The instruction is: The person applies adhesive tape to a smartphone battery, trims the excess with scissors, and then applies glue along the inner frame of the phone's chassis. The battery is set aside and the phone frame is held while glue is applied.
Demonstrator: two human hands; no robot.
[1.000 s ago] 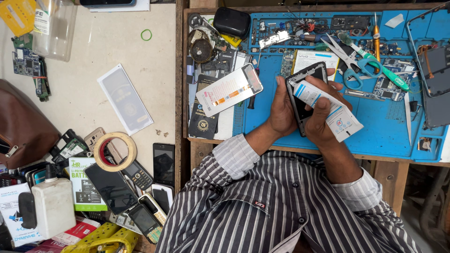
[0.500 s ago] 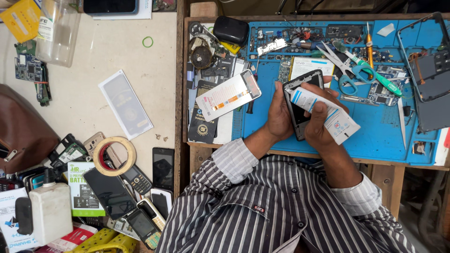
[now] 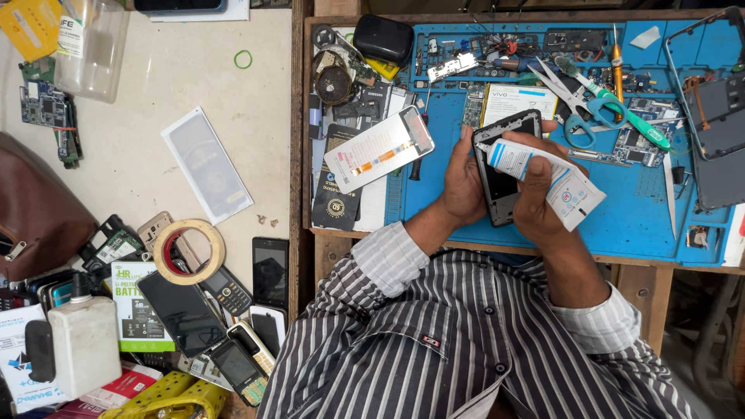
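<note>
My left hand (image 3: 464, 180) grips the left edge of a black phone frame (image 3: 500, 182) held upright over the blue work mat (image 3: 621, 217). My right hand (image 3: 543, 203) squeezes a white glue tube (image 3: 547, 177) with blue print, its nozzle resting against the frame's top left corner. A white phone screen panel (image 3: 379, 148) lies tilted just left of my left hand, partly over a black packet (image 3: 337, 203).
Blue scissors (image 3: 587, 105), tweezers, circuit boards and phone parts crowd the mat's far side. A dark disassembled phone (image 3: 718, 116) lies at the right. On the left table sit a tape roll (image 3: 188, 250), several old phones, a white bottle (image 3: 81, 341) and a clear jar (image 3: 91, 43).
Both hands keep hold of the frame and tube. The tube's nozzle stays at the frame's upper edge, with only a slight shift of the hands.
</note>
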